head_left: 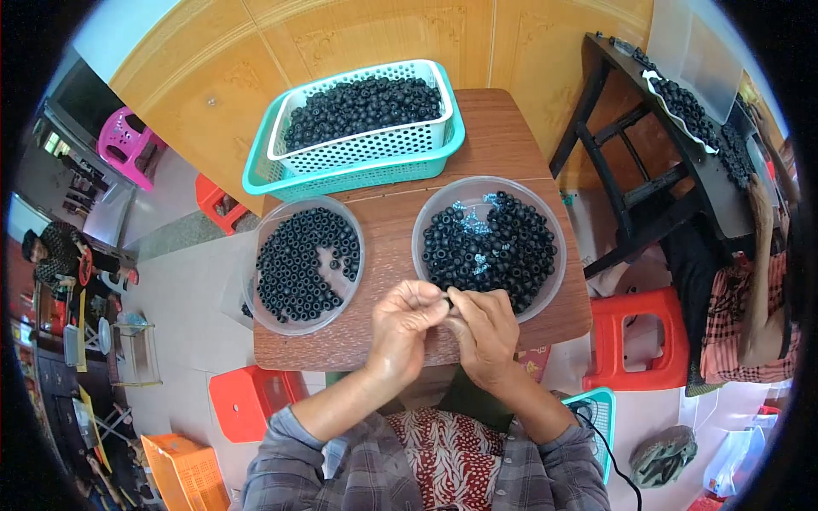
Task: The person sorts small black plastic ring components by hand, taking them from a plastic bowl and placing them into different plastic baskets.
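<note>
Both hands meet fingertip to fingertip over the near edge of a small wooden table [503, 140], pinching one small black ring [448, 301] between them; the left hand [407, 322] curls its fingers in from the left and the right hand [484, 328] closes on it from the right. The ring is mostly hidden by the fingers, so its shape is hard to tell beyond a dark speck at the point where they touch.

Going left to right, a second person [53, 255] sits far off at the left edge. Near them stand one pink plastic chair [126, 146] and one orange crate [183, 470]. Two red stools [247, 399] show on the left side, one beyond the table and one beside its near corner. On the table sit two clear round bowls: the left bowl [256, 281] is about half full of black rings, too many to count, and the right bowl [558, 255] holds more rings mixed with a few pale blue bits [473, 223]. Behind the bowls is one white basket [366, 143] heaped with rings, nested inside one teal basket [358, 177]. Right of the table stands a third red stool [635, 341], and a dark side table [673, 162] carrying one tray of more rings.
</note>
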The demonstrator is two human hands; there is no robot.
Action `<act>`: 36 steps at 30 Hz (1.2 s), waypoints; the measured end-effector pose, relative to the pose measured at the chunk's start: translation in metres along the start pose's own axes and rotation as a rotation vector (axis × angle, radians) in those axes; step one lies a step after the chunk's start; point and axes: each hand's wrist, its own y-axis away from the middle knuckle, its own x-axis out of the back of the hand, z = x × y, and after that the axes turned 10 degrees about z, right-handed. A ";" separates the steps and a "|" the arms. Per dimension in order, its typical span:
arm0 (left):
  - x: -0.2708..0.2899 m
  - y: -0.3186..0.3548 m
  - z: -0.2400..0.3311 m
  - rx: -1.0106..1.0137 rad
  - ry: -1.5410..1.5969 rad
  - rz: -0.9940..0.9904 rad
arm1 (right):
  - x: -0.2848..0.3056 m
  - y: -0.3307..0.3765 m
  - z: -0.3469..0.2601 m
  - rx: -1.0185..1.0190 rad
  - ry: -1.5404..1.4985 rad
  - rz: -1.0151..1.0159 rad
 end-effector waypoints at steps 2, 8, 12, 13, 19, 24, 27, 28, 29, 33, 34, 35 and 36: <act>-0.007 -0.007 0.022 -0.069 -0.041 -0.002 | 0.004 -0.004 -0.001 -0.068 -0.027 -0.011; -0.023 -0.105 0.117 -0.514 -0.452 0.117 | 0.036 -0.017 0.019 -0.276 -0.009 0.076; 0.007 -0.212 0.199 -0.822 -0.752 0.227 | 0.045 -0.015 0.028 -0.426 -0.031 0.082; 0.009 -0.230 0.209 -0.869 -0.877 0.283 | 0.047 -0.015 0.031 -0.435 -0.013 0.083; -0.013 -0.205 0.182 -1.073 -1.192 0.170 | 0.050 -0.025 0.050 -0.307 0.109 0.060; -0.021 -0.122 0.075 -0.608 -1.173 -0.279 | 0.046 -0.027 0.060 -0.292 0.113 0.031; -0.017 -0.104 0.048 -1.079 -1.431 -0.611 | 0.041 -0.026 0.055 -0.265 0.083 0.016; -0.016 -0.104 0.040 -1.091 -1.437 -0.635 | 0.041 -0.025 0.053 -0.257 0.073 0.010; -0.012 -0.106 0.032 -1.102 -1.442 -0.660 | 0.042 -0.024 0.052 -0.254 0.072 0.012; -0.012 -0.116 0.023 -1.163 -1.532 -0.687 | 0.049 -0.021 0.051 -0.232 0.080 0.013; -0.013 -0.118 0.022 -1.159 -1.521 -0.677 | 0.050 -0.020 0.051 -0.237 0.077 0.013; -0.013 -0.118 0.021 -1.154 -1.512 -0.667 | 0.051 -0.020 0.050 -0.236 0.077 0.017; -0.014 -0.118 0.021 -1.158 -1.513 -0.671 | 0.052 -0.019 0.048 -0.233 0.068 0.013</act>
